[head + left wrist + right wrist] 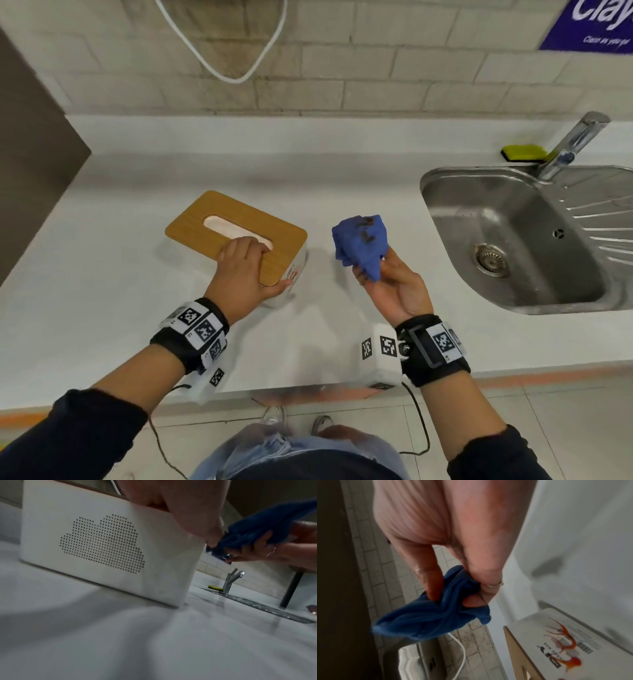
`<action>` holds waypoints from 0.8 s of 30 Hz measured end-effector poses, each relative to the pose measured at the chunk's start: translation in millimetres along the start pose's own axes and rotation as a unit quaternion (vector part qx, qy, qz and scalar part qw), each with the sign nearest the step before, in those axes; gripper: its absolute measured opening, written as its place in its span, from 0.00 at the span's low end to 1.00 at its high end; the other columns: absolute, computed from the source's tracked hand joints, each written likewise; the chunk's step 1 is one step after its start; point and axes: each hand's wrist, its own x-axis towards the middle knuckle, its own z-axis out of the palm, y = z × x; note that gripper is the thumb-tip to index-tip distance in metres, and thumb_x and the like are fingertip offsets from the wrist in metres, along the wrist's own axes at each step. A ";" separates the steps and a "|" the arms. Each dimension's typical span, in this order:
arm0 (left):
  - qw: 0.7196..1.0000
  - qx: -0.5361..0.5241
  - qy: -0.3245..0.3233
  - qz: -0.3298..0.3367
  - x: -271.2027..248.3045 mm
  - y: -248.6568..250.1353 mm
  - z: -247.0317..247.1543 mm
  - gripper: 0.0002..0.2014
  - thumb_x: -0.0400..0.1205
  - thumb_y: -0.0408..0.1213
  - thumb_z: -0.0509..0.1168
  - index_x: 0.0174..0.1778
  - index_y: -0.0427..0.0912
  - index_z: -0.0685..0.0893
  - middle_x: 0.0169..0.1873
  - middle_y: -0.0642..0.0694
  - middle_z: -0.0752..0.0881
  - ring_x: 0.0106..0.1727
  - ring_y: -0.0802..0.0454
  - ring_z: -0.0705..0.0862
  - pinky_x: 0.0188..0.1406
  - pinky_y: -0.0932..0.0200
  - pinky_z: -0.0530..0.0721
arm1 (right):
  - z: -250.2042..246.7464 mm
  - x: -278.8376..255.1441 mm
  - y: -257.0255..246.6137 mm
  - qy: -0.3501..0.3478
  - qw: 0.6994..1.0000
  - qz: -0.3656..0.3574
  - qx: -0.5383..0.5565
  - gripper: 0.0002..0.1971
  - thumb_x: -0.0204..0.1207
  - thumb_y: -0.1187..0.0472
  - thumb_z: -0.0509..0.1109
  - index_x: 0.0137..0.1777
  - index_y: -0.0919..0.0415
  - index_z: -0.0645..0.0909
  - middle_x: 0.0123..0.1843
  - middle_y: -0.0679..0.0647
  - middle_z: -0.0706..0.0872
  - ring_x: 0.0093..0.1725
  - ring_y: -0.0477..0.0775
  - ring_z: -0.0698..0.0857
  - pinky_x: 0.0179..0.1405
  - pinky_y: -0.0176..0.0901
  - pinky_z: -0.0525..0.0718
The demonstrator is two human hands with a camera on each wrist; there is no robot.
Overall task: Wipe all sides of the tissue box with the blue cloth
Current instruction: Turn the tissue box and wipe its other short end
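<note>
On the white kitchen counter (102,274), left of the steel sink (445,192), the rigid, likely light white tissue box with wooden lid (209,209) is gripped by the left hand (241,270) at its slot, while the soft, bunched blue cloth (359,245) is pinched aloft by the right hand (394,284).

Bare counter (137,308) surrounds the tissue box (205,219); sink (513,240) lies right.
</note>
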 end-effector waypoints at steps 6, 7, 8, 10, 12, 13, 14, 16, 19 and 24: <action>0.998 -0.041 0.039 -0.011 2.3 -10.5 -28.8 0.33 0.68 0.66 0.55 0.56 0.41 0.78 0.54 0.46 0.80 0.59 0.48 0.74 0.56 0.57 0.54 | -0.8 -1.4 0.6 0.003 1.000 -0.016 0.022 0.23 0.58 0.64 0.81 0.55 0.63 0.84 0.56 0.59 0.88 0.58 0.59 0.86 0.55 0.47 0.85; 0.996 -0.077 0.047 -0.011 3.8 -14.5 -38.4 0.32 0.69 0.65 0.54 0.56 0.42 0.78 0.54 0.49 0.79 0.58 0.52 0.73 0.57 0.58 0.54 | -1.6 -1.2 0.5 0.008 0.999 -0.023 0.027 0.19 0.63 0.65 0.78 0.56 0.63 0.83 0.58 0.60 0.88 0.60 0.60 0.85 0.57 0.48 0.84; 0.992 -0.116 0.051 -0.008 5.3 -18.6 -48.1 0.31 0.69 0.64 0.54 0.55 0.43 0.78 0.54 0.51 0.77 0.58 0.56 0.70 0.57 0.57 0.54 | -1.5 -2.0 0.6 0.015 0.999 -0.030 0.031 0.15 0.70 0.66 0.72 0.57 0.63 0.83 0.60 0.61 0.87 0.62 0.62 0.84 0.60 0.51 0.83; 0.982 -0.183 0.047 -0.002 7.5 -27.4 -63.5 0.25 0.70 0.63 0.53 0.52 0.50 0.78 0.53 0.57 0.77 0.59 0.59 0.70 0.59 0.56 0.56 | 0.0 -1.7 -0.5 0.022 0.999 -0.035 0.001 0.19 0.77 0.68 0.54 0.66 0.64 0.77 0.65 0.62 0.83 0.68 0.64 0.79 0.68 0.55 0.77; 0.974 -0.226 0.032 -0.006 10.3 -37.2 -71.5 0.14 0.70 0.61 0.52 0.47 0.63 0.73 0.51 0.65 0.76 0.59 0.56 0.72 0.60 0.57 0.59 | 9.6 1.2 0.3 0.022 0.991 -0.058 -0.115 0.22 0.77 0.68 0.54 0.71 0.68 0.68 0.67 0.65 0.79 0.69 0.65 0.76 0.68 0.57 0.76; 0.969 -0.245 0.026 -0.012 12.0 -42.4 -73.0 0.12 0.71 0.61 0.52 0.45 0.65 0.73 0.51 0.67 0.76 0.59 0.54 0.73 0.63 0.58 0.61 | 18.8 3.2 2.0 0.031 0.977 -0.081 -0.194 0.23 0.75 0.67 0.58 0.70 0.69 0.67 0.64 0.67 0.78 0.65 0.65 0.77 0.63 0.57 0.77; 0.964 -0.264 0.023 -0.018 14.2 -47.0 -74.9 0.10 0.71 0.60 0.52 0.44 0.66 0.73 0.51 0.68 0.76 0.60 0.51 0.74 0.66 0.56 0.62 | 29.7 4.6 4.9 0.047 0.956 -0.106 -0.270 0.23 0.72 0.66 0.62 0.68 0.68 0.68 0.62 0.67 0.79 0.62 0.63 0.79 0.58 0.54 0.78; 0.951 -0.305 0.020 -0.038 19.3 -54.3 -79.9 0.09 0.72 0.59 0.54 0.43 0.67 0.76 0.49 0.62 0.79 0.58 0.46 0.76 0.64 0.48 0.68 | 55.7 8.7 13.5 0.086 0.897 -0.182 -0.394 0.21 0.67 0.65 0.67 0.62 0.58 0.75 0.59 0.59 0.82 0.58 0.51 0.82 0.56 0.42 0.81; 0.922 -0.383 0.004 -0.057 25.2 -58.3 -89.8 0.12 0.70 0.59 0.55 0.42 0.60 0.78 0.46 0.55 0.80 0.51 0.52 0.78 0.55 0.52 0.72 | 99.8 20.6 28.0 0.049 0.764 -0.333 -0.551 0.18 0.62 0.62 0.70 0.53 0.45 0.79 0.51 0.47 0.84 0.53 0.41 0.81 0.56 0.29 0.75; 0.887 -0.455 -0.019 -0.073 31.9 -65.2 -92.4 0.18 0.69 0.58 0.57 0.44 0.50 0.80 0.47 0.47 0.81 0.49 0.50 0.78 0.55 0.52 0.73 | 128.8 55.0 66.1 0.009 0.672 -0.314 -0.671 0.29 0.65 0.67 0.65 0.69 0.58 0.72 0.64 0.58 0.82 0.69 0.58 0.70 0.75 0.67 0.62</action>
